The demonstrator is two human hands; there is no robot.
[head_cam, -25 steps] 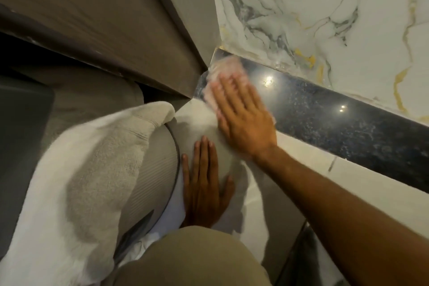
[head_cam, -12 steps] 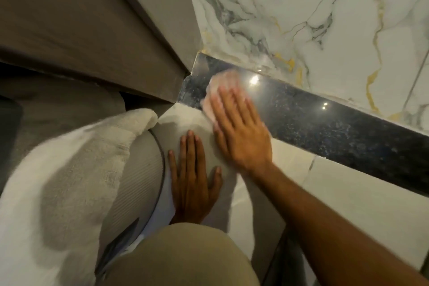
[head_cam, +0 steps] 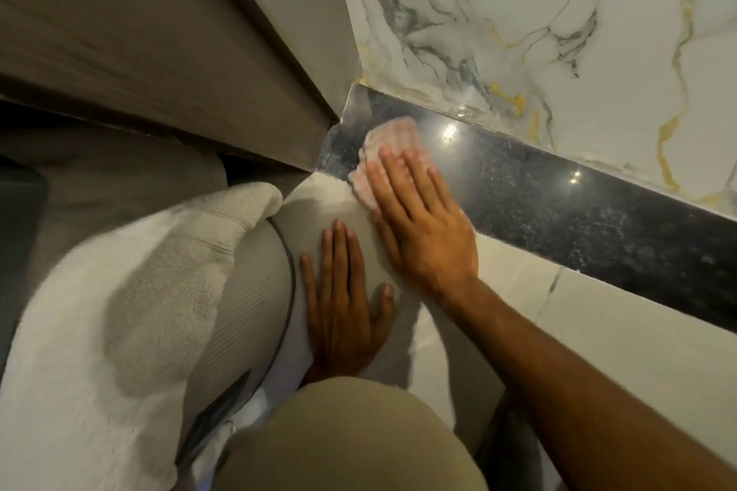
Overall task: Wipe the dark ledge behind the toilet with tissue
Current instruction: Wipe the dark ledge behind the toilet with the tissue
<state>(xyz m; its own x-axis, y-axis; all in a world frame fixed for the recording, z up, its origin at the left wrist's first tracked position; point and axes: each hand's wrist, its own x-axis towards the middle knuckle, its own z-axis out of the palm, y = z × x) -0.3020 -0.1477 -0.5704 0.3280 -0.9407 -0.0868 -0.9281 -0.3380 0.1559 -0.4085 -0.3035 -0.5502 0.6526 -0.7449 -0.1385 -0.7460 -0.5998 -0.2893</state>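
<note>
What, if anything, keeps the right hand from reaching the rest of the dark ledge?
Probably nothing, so yes: the right hand presses the tissue at the corner end of the dark ledge, and the visible stretch beyond shows no obstacle.

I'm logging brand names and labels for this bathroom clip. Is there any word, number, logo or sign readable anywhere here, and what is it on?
No text can be read in this view.
The dark ledge, marble wall, wood panel, white towel and the tissue under the right hand show no print.
The bright dots on the ledge are light reflections, not marks.
</note>
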